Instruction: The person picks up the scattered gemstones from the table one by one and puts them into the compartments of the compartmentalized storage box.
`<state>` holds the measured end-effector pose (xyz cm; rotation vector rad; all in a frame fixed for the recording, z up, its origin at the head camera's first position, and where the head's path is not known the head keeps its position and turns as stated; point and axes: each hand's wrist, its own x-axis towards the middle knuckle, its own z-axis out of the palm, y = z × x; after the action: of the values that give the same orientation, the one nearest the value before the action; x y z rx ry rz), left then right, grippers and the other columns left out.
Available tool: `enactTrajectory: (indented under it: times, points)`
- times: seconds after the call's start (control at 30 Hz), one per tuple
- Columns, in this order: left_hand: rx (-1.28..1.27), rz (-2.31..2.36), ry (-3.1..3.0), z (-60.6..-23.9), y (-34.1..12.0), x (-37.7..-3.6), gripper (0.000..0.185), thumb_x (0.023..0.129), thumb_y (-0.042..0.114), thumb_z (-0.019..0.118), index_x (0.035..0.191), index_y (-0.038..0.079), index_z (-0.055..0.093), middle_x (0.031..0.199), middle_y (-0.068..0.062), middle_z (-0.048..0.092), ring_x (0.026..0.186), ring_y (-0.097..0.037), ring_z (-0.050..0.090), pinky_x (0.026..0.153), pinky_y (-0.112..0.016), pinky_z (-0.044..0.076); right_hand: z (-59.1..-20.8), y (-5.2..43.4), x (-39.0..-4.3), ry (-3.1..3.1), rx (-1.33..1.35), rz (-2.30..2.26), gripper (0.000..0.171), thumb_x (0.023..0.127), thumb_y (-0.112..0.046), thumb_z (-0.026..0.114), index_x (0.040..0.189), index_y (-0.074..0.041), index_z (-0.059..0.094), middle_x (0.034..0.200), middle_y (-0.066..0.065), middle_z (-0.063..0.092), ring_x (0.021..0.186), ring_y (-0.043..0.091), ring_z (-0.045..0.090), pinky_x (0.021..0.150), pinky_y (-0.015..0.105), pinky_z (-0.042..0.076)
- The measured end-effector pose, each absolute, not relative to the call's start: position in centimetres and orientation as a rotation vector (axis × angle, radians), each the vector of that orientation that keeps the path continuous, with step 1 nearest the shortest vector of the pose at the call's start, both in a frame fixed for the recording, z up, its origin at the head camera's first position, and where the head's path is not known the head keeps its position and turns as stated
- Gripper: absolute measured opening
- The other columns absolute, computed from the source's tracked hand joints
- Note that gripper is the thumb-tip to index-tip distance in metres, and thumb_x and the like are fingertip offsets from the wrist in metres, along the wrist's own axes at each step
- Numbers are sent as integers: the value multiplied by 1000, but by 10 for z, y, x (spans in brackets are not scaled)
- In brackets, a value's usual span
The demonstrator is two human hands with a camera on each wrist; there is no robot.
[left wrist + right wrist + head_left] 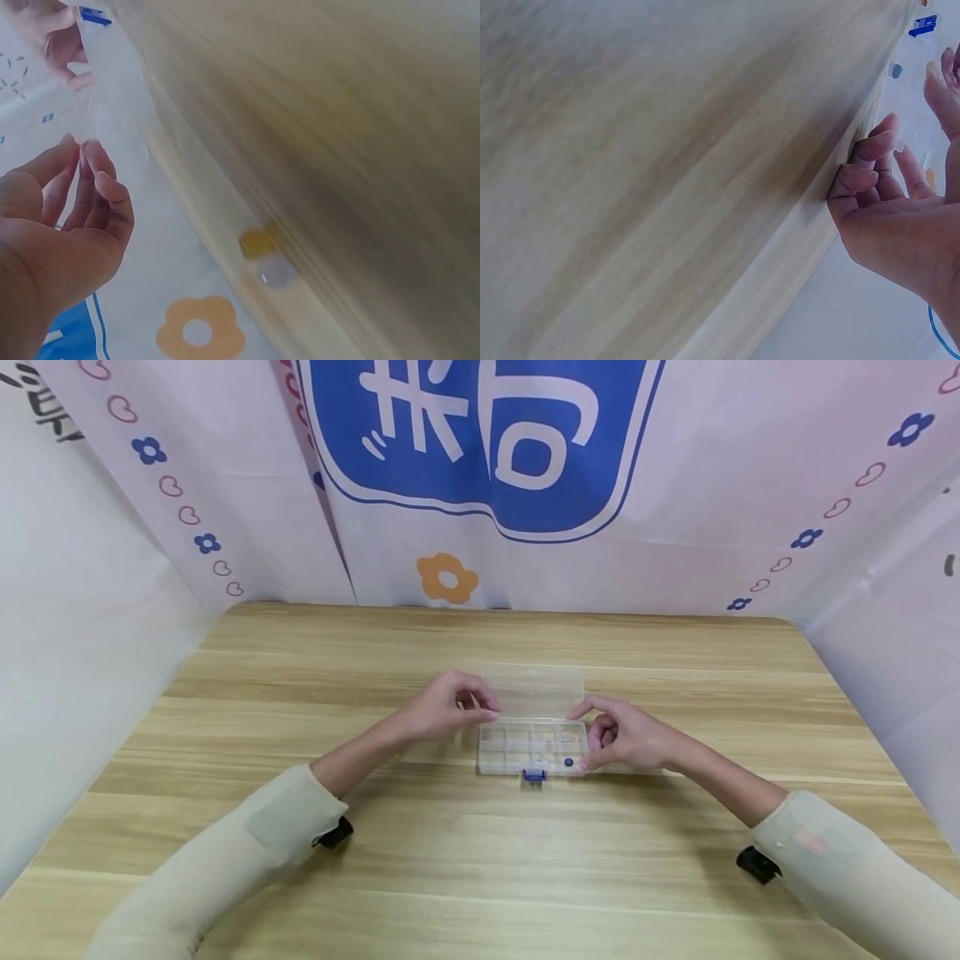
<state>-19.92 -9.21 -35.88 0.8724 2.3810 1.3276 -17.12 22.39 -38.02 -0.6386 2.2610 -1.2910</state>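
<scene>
A clear plastic compartment box (519, 747) lies on the table, its clear lid (536, 689) folded back and its blue latch (534, 775) facing the person. My left hand (448, 706) pinches the lid's left edge near the hinge, thumb and fingertips close together. At the box's right end, my right hand (628, 737) grips it, thumb at the front corner and index finger at the back. A small dark-blue round piece (568, 762) sits in the front right compartment; other tiny pieces there are too small to make out.
A small yellow object (256, 244) and a whitish one (276, 271) sit side by side on the wooden table (480, 877), blurred in the left wrist view. Behind the table hangs a white printed cloth (645, 577).
</scene>
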Motion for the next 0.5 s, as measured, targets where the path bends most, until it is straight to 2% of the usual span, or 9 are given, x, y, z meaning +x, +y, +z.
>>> enactTrajectory:
  times: [0.5]
  points:
    - [857,1289,2459,-361,-136,-193,4,95,1,74,95,-3,75,89,-10,72,71,-18,60,64,-23,50,-381,224,-171,2268,-649,-1294,63,83,0,85,135,10,50,77,7,61,69,13,52,65,22,45]
